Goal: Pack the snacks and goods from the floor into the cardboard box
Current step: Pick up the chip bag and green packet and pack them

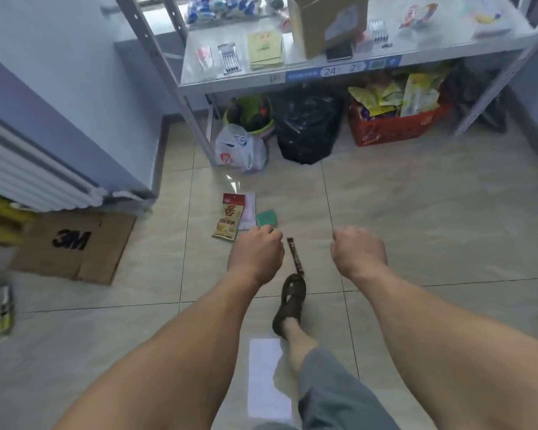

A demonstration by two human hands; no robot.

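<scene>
Both forearms reach forward; left hand (255, 254) and right hand (357, 251) are curled, holding nothing. The snack packet (229, 220) lies just beyond the left hand, brown stick packet (295, 256) between the 2 hands.

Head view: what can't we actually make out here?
- Left hand and right hand: curled, seen from the back; the hands themselves hide the palms, so whether anything is held cannot be told.
- 3M cardboard box: its far end sits under the white unit, contents unseen.
- Green card: near edge covered by the left hand.
- Snack packet: print too small to read.
</scene>
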